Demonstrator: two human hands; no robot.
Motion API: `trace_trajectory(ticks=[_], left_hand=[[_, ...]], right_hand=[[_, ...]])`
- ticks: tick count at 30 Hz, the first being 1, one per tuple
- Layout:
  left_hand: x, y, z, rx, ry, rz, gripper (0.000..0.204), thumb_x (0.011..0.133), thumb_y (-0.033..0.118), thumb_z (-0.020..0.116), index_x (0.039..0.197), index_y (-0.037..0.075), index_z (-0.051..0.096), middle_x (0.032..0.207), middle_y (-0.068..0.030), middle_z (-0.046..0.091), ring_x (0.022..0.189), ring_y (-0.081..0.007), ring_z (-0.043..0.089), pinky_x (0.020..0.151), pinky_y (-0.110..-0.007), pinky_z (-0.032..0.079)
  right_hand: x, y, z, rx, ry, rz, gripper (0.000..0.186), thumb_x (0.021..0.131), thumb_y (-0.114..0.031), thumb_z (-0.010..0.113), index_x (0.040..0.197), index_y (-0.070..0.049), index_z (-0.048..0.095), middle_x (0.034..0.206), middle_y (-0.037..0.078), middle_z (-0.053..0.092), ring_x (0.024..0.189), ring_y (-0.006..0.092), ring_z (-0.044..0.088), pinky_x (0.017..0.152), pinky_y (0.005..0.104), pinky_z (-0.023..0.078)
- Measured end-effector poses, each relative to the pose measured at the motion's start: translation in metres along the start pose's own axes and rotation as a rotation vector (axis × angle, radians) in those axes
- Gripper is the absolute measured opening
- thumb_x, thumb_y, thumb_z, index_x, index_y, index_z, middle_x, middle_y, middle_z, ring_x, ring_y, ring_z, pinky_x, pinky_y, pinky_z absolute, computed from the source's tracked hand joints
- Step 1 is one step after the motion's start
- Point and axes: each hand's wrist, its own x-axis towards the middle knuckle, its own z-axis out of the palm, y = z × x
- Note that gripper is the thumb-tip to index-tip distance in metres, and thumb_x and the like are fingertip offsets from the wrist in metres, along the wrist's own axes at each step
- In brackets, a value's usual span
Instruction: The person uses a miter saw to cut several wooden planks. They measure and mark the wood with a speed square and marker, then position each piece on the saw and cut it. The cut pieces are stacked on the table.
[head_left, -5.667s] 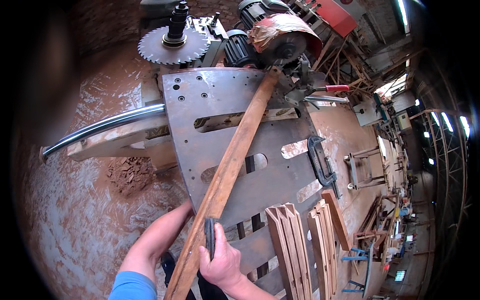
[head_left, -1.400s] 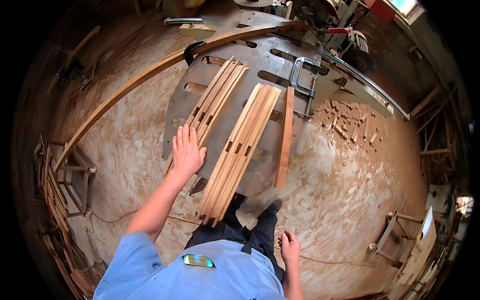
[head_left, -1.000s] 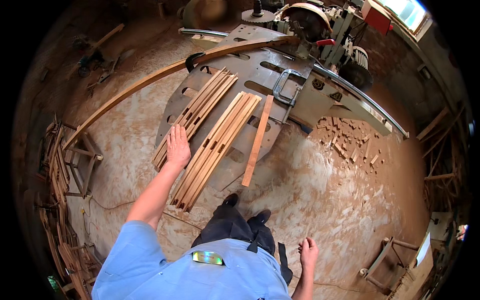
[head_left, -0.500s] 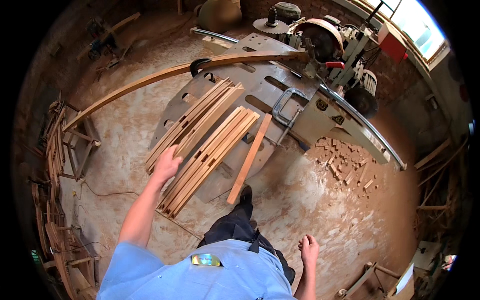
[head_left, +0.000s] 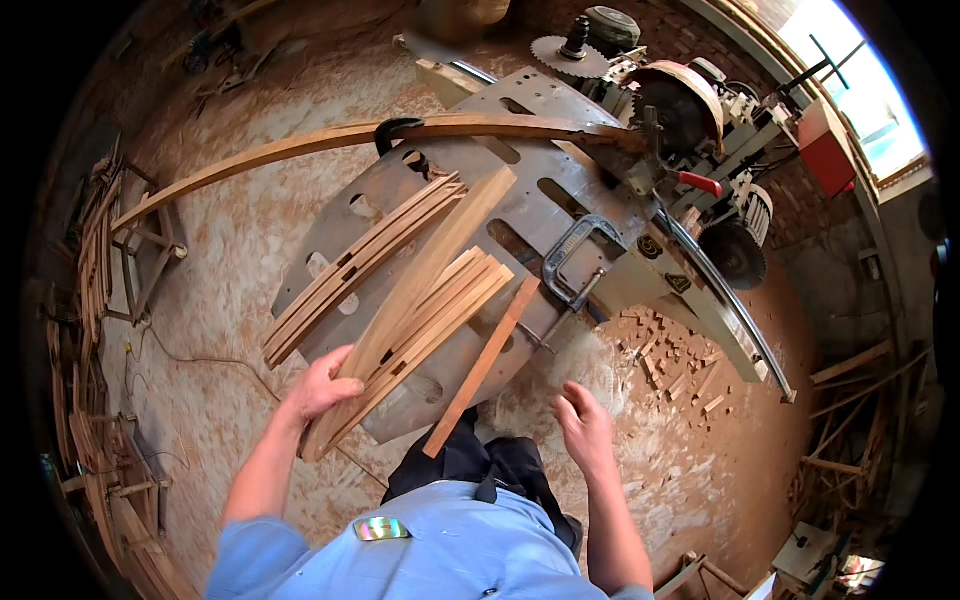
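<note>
My left hand [head_left: 325, 388] grips the near end of a long, light wooden board [head_left: 430, 265], thumb on top. The board is tilted over the pile, its far end over the metal table [head_left: 535, 213]. To its left lies a bundle of narrow wooden strips [head_left: 365, 268]; to its right, partly under it, is a second bundle [head_left: 445, 325]. A single reddish strip [head_left: 485, 365] lies farther right, its near end past the table edge. My right hand [head_left: 585, 428] hangs in the air right of my body, fingers loosely bent and holding nothing.
A grey C-clamp [head_left: 556, 262] grips the table's right side. A long curved wooden beam [head_left: 270, 155] crosses the far side, beside a machine with saw blades [head_left: 680, 110] and a red handle [head_left: 700, 183]. Wood offcuts [head_left: 665, 365] litter the floor; lumber [head_left: 95, 265] stacks at left.
My left hand has pulled one board away from the left bundle and swung it rightward over the other. My right hand has risen and moved slightly left. The view has shifted.
</note>
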Motion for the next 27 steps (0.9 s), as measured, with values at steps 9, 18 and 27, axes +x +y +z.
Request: trace_trajectory(ticks=[9,18,27], left_hand=[[-0.034,0.001,0.076,0.26,0.183,0.073,0.064,0.066,0.017,0.072,0.125,-0.002,0.055,0.106,-0.0091,0.064,0.1,-0.0181,0.059,0.09,-0.032,0.047],[-0.047,0.019,0.168,0.729,0.242,0.213,0.053,0.065,0.014,0.071,0.116,0.005,0.062,0.104,-0.0116,0.058,0.095,-0.0277,0.061,0.081,-0.036,0.05],[-0.012,0.058,0.233,1.296,0.573,0.448,0.07,0.065,0.014,0.077,0.128,0.005,0.05,0.1,-0.0121,0.056,0.091,-0.0302,0.058,0.074,-0.042,0.048]], right_hand=[[0.089,-0.071,0.001,0.379,-0.345,-0.14,0.051,0.094,-0.016,0.058,0.138,0.001,0.039,0.12,0.012,0.06,0.101,0.0162,0.059,0.08,0.0299,0.051],[0.1,-0.043,-0.05,1.144,-0.545,0.162,0.036,0.098,-0.019,0.051,0.128,-0.001,0.042,0.131,0.016,0.054,0.109,0.0282,0.06,0.083,0.0463,0.056],[0.096,-0.028,-0.075,1.182,-0.439,0.203,0.037,0.097,-0.026,0.056,0.12,-0.001,0.044,0.116,0.015,0.059,0.103,0.0285,0.063,0.08,0.0485,0.059]])
